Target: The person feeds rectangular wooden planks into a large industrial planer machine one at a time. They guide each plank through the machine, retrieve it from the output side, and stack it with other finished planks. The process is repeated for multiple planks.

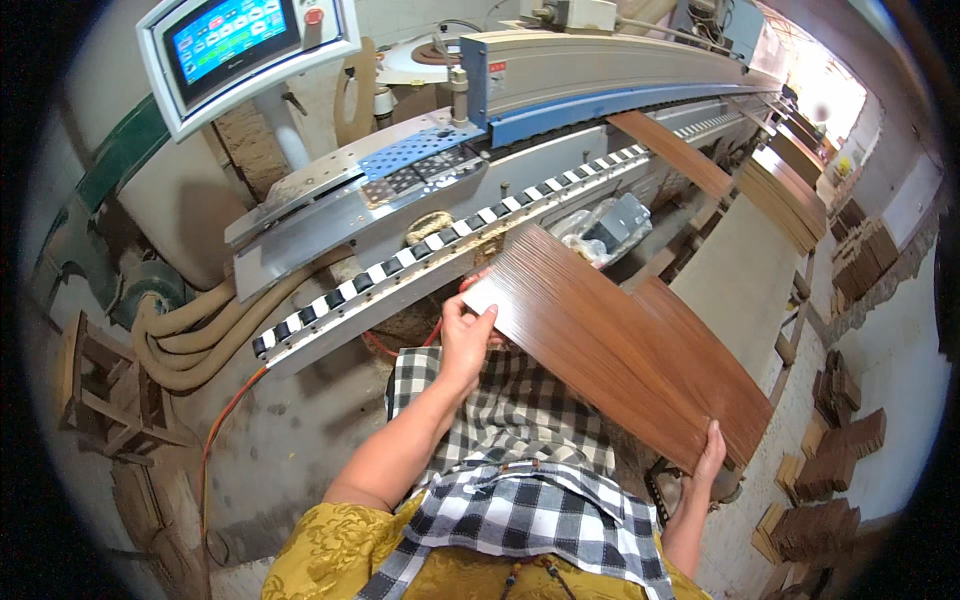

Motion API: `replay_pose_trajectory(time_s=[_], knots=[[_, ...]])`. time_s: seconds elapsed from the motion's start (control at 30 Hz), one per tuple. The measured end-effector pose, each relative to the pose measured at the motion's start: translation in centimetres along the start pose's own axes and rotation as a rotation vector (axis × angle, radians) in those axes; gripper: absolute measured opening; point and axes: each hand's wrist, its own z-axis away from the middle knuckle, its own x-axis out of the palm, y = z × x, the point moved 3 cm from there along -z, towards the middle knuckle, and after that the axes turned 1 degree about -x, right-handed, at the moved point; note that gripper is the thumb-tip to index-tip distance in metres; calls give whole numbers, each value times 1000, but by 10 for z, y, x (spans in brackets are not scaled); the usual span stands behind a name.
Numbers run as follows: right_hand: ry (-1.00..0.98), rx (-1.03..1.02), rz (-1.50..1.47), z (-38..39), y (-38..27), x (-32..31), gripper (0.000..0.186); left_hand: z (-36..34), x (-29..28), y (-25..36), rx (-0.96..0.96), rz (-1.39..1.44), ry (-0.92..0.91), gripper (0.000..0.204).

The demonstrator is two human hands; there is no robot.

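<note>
A brown wood-grain panel (590, 345) is held tilted in front of my body, with light glaring off its left end. My left hand (468, 335) grips that end, thumb on top and the other fingers mostly hidden beneath. At the opposite end, my right hand (708, 460) grips the near corner, its thumb along the edge and its other fingers largely out of sight. A second brown panel (700, 345) shows just beyond the held one, partly covered by it; I cannot tell whether they touch.
A long machine with a blue and beige beam (620, 85) runs into the distance, a roller rail (430, 245) along its front. Another brown panel (670, 150) juts from under the beam. A touch screen (230, 40) stands upper left. Stacked boards (785, 195) and floor piles (815, 530) lie right.
</note>
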Motion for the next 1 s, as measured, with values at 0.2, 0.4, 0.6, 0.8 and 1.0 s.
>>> replay_pose_trajectory(time_s=[0.2, 0.4, 0.6, 0.8, 1.0], knots=[[-289, -89, 118, 20, 4, 134, 26, -5, -35, 28, -74, 44, 40, 31], [-837, 157, -57, 59, 21, 211, 32, 13, -68, 43, -57, 133, 64, 34], [-1299, 316, 44, 97, 3, 262, 37, 34, -105, 64, -39, 144, 112, 45], [-1450, 290, 125, 116, 8, 288, 36, 47, -130, 67, 28, 6, 159, 61], [-1336, 292, 167, 107, 17, 280, 37, 45, -129, 74, 40, 79, 101, 59]])
